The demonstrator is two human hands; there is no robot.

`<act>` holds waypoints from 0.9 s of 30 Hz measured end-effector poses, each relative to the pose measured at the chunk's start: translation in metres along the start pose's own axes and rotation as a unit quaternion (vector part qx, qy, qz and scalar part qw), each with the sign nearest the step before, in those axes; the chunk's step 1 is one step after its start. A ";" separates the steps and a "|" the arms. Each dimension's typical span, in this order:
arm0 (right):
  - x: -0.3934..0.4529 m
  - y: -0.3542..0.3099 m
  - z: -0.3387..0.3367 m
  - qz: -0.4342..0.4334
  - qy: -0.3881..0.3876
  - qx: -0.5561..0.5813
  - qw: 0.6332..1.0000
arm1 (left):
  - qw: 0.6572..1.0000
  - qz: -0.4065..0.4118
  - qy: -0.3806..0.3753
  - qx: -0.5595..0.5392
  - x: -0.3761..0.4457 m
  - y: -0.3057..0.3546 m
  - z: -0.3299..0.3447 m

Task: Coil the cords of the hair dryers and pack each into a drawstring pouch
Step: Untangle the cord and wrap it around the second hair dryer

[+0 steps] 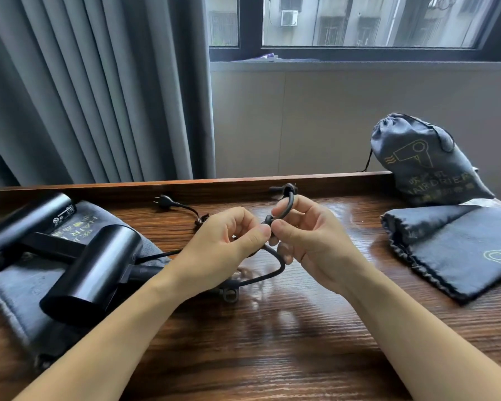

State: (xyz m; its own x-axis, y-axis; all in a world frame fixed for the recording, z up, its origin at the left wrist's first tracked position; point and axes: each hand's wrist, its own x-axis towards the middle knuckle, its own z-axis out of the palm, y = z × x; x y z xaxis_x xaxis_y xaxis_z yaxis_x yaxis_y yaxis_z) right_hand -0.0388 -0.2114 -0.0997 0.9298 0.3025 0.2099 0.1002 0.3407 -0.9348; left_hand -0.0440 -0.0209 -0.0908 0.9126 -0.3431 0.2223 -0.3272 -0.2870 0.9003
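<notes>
Cord [275, 272] | black, looped | pinched by both hands [268, 235]

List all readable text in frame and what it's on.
"HAIRDRIER": on the filled pouch, below a dryer icon; the characters above and below it are blurred.
"HAIR": on the pouch under the dryers, rest covered.
"R": on the flat pouch, cut off by the frame edge.
Label on the far dryer: too small.
</notes>
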 end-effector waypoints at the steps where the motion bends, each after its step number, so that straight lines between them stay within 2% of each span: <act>1: 0.000 0.000 -0.001 0.009 -0.011 0.004 1.000 | 1.000 -0.001 -0.005 -0.003 0.000 0.000 0.000; 7: 0.002 -0.004 -0.005 0.067 -0.065 0.004 0.996 | 1.000 0.014 -0.017 0.004 -0.002 0.000 -0.003; 14: 0.004 -0.006 -0.012 0.061 -0.038 0.022 0.997 | 0.997 -0.035 -0.033 -0.064 -0.002 0.009 -0.005; 17: 0.004 -0.006 -0.015 0.065 -0.060 0.015 0.996 | 0.996 -0.034 -0.057 -0.067 -0.003 0.010 -0.006; 22: 0.003 -0.006 -0.016 0.062 -0.114 -0.032 0.991 | 0.993 -0.018 -0.096 -0.067 -0.003 0.010 -0.011; 27: 0.000 -0.014 -0.026 0.026 -0.145 -0.136 0.980 | 0.989 -0.030 -0.130 -0.058 -0.004 0.010 -0.007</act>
State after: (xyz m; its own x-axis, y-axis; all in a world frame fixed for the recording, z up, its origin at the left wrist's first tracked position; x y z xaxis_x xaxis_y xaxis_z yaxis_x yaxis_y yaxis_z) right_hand -0.0308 -0.2392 -0.0934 0.8008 0.5663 0.1950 0.1825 0.0794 -0.9800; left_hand -0.0491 -0.0162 -0.0796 0.8303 -0.5519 0.0777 -0.2309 -0.2137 0.9492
